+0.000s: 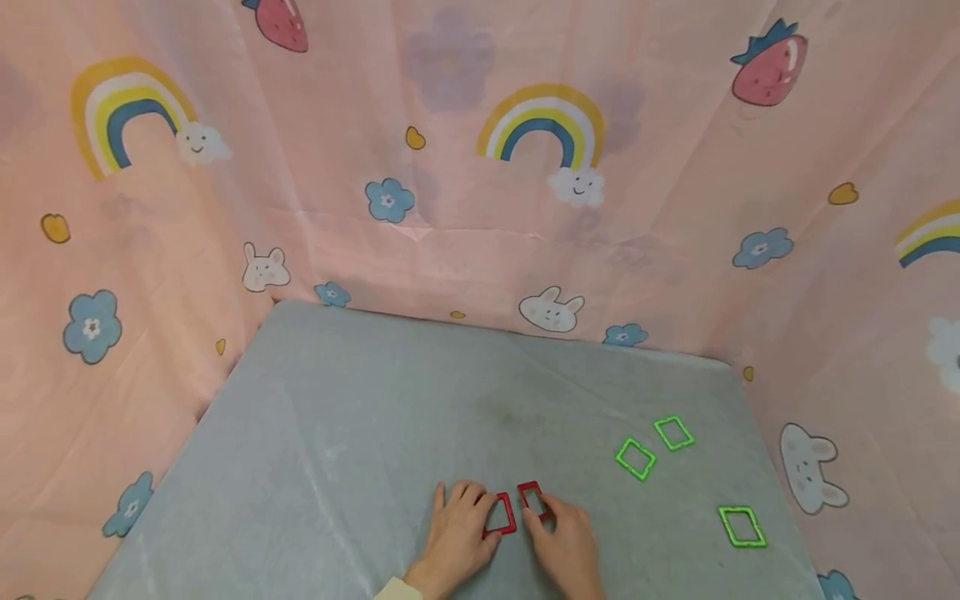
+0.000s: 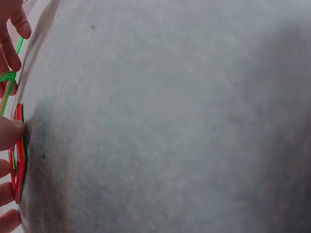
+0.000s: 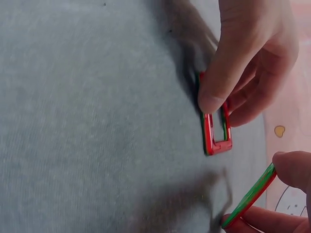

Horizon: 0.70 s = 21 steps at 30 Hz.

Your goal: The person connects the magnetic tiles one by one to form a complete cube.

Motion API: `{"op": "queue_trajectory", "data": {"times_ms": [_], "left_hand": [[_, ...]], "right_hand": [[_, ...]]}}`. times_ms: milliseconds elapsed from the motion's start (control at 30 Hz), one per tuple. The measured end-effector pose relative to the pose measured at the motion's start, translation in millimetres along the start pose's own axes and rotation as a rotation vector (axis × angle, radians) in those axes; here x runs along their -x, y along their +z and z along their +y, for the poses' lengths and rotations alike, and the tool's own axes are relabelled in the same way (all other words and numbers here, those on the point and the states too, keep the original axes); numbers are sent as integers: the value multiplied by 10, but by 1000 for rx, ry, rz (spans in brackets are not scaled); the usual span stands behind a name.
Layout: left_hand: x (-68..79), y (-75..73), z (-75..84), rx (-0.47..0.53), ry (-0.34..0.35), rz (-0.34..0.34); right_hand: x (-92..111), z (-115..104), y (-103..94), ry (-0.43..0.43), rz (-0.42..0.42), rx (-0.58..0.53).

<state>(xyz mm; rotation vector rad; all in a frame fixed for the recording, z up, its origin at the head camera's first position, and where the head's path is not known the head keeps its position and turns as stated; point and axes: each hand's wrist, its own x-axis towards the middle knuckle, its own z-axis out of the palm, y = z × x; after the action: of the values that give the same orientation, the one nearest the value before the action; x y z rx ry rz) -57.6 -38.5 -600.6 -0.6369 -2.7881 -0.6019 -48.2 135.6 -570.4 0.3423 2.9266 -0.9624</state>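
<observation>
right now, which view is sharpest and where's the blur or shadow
Head view: sharpest and evenly lit, with both hands and the green frames crisp. Left wrist view: soft grey table that darkens rightward, with the left hand cropped at the edge. Right wrist view: the right hand on the red frame is fairly clear, with dark shadows beside it.

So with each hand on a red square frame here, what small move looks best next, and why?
Probably bring the two frames edge to edge. The left hand holds one red square frame tilted off the grey tabletop, the right hand pinches the other red frame, and a narrow gap separates them. The green frames lie untouched.
</observation>
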Motion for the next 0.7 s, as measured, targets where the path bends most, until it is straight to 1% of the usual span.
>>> {"op": "queue_trajectory", "data": {"times_ms": [133,300,500,700], "left_hand": [[-7,3,0,0,-1,0],[-16,4,0,0,-5,-5],[-13,5,-7,-7,-10,-17],[-13,7,-9,22,-12,-10]], "right_hand": [[0,-6,23,-27,8,-42],[16,-52,46,-44,-4,-93],[41,-97,81,-23,-51,-152],[57,-116,120,-14,-93,-200]]}}
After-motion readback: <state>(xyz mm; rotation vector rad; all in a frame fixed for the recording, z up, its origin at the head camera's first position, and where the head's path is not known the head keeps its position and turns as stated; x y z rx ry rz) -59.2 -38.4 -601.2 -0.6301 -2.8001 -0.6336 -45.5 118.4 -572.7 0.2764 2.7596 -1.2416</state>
